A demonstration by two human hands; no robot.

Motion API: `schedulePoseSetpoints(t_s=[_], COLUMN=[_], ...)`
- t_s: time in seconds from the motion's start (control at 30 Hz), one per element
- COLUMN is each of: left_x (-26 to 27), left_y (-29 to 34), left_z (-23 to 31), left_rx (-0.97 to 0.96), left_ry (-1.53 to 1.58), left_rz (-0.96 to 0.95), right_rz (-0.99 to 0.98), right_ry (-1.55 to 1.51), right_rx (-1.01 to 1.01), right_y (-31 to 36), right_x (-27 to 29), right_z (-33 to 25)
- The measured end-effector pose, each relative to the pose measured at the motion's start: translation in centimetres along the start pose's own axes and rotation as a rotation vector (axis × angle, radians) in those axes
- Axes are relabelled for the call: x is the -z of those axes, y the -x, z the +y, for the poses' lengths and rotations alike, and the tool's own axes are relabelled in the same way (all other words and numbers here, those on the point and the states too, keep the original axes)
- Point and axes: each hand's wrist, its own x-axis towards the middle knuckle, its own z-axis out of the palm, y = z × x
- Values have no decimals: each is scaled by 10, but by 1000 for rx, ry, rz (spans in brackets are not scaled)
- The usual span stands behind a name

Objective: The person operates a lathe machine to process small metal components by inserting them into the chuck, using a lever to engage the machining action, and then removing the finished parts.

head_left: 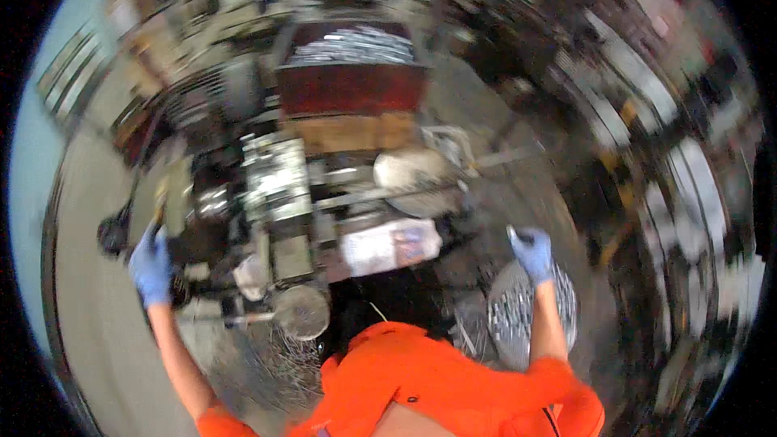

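Observation:
Motion blur softens the whole head view. My left hand (150, 269), in a blue glove, is raised at the left side of a bench-mounted machine (275, 178). Its fingers are closed at the lower end of a thin dark and yellowish handle (160, 204); the handle's exact kind is smeared. On the right, my blue-gloved right hand (532, 255) is closed, with a small shiny metal piece (511, 231) at its fingertips. Below that hand stands a round basket (492, 332) full of small silvery metal parts, partly hidden by my right forearm.
Beyond the machine stands a dark red bin (352, 91) heaped with shiny metal pieces. A round pale disc (413, 178) and a white printed bag (380, 248) lie nearer. A round-topped stool or can (301, 312) stands near my lap, with metal scraps on the floor beside it.

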Motion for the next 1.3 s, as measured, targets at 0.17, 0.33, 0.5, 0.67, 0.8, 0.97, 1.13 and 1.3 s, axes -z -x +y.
schedulePoseSetpoints(t_s=[0.17,0.33,0.5,0.67,0.8,0.97,1.13,1.3], left_x=[7,9,27,42,54,51,50,45], left_y=[3,-4,17,26,52,62,90,105], left_z=[-47,-30,-53,-91,-97,-61,-74,-21], left_rx=[-85,147,82,52,148,222,197,207], left_ry=[-60,-6,4,47,93,96,94,332], left_rz=[-38,-134,4,-83,-78,-9,174,111], right_rz=[-112,-385,-619,-832,-816,-743,-611,-333], right_ry=[96,502,487,586,671,594,352,170], right_rx=[-381,-795,-466,-449,-358,-257,-244,-320], right_y=[3,54,95,97,88,86,86,35], right_x=[37,43,22,-19,-51,-48,-50,-30], right_z=[68,193,158,137,135,120,161,76])
